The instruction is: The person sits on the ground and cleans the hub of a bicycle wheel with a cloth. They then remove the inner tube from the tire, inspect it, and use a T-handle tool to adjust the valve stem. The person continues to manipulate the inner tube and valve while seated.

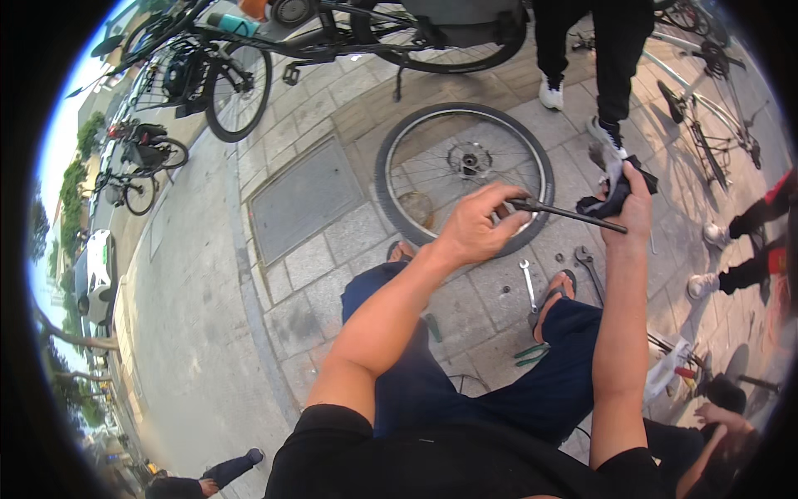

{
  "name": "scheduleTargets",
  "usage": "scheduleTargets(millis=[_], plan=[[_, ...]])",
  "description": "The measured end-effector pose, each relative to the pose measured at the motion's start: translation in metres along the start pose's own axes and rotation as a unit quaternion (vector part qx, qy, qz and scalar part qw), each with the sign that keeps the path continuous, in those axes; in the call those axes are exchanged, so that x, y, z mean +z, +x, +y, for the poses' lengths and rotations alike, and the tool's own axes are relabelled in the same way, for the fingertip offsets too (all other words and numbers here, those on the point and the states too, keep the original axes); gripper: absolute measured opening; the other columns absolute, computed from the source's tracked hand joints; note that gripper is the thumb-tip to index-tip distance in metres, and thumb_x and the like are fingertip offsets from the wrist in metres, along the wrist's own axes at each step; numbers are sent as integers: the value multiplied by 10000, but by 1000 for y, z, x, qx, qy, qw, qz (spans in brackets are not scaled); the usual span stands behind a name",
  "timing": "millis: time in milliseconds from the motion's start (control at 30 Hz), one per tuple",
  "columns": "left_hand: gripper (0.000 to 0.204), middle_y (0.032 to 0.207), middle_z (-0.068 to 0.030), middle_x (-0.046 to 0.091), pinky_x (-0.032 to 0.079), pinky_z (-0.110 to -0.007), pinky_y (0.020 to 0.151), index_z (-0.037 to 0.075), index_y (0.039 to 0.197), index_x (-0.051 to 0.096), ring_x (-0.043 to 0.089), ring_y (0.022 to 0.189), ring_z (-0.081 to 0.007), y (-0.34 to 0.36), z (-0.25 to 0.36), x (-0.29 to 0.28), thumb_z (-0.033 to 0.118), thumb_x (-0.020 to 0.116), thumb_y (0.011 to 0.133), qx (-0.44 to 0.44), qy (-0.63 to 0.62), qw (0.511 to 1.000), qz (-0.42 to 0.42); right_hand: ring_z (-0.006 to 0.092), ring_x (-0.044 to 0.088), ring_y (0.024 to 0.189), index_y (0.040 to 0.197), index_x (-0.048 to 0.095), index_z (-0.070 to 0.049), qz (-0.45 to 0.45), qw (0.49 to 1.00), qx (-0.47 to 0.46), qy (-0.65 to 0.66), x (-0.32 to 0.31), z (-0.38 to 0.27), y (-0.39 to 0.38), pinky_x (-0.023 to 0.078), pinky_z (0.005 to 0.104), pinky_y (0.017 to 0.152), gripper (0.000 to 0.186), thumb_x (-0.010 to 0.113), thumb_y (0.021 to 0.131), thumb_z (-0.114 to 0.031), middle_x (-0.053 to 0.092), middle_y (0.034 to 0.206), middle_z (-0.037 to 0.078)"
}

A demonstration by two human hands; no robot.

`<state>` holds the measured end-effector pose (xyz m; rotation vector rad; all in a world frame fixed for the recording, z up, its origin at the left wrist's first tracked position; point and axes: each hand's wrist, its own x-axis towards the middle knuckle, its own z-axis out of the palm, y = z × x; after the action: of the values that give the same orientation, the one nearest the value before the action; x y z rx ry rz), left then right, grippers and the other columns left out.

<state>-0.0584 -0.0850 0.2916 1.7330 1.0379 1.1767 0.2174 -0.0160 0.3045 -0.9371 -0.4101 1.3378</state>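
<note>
My left hand (489,224) pinches the thicker end of a thin dark metal rod (573,214). The rod points right, and its far tip overlaps the heel of my right hand (635,204); whether they touch I cannot tell. Bunched in the fingers of my right hand is a dark rag (613,193) with a grey patch. Beneath both hands, a bicycle wheel (384,179) with a tyre, spokes and a brake disc lies flat on the paving.
Near my sandalled foot lie a combination spanner (528,284), an adjustable wrench (588,270), a nut (559,257) and a green-handled tool (530,356). A dark bicycle (324,37) stands ahead. Another person's legs (611,75) are just beyond the wheel. A bicycle frame (698,96) lies at right.
</note>
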Motion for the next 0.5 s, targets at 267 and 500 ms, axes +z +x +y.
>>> scheduleTargets(millis=[267,500], plan=[[368,1018,-138,683,541,-374,727,27,1193,682,677,825,-272,-1,10,-5,210,794,894,12,35,999,-1,156,583,676,1002,622,-75,8,1000,9,-19,-17,4,24,450,298,581,171,696,1010,-229,635,837,38],[371,1015,-148,682,539,-397,768,17,1167,679,675,893,-313,-3,4,-8,239,787,890,20,49,999,-12,152,579,669,992,622,-87,22,999,13,-43,-24,12,33,439,299,584,202,712,996,-268,618,812,29]])
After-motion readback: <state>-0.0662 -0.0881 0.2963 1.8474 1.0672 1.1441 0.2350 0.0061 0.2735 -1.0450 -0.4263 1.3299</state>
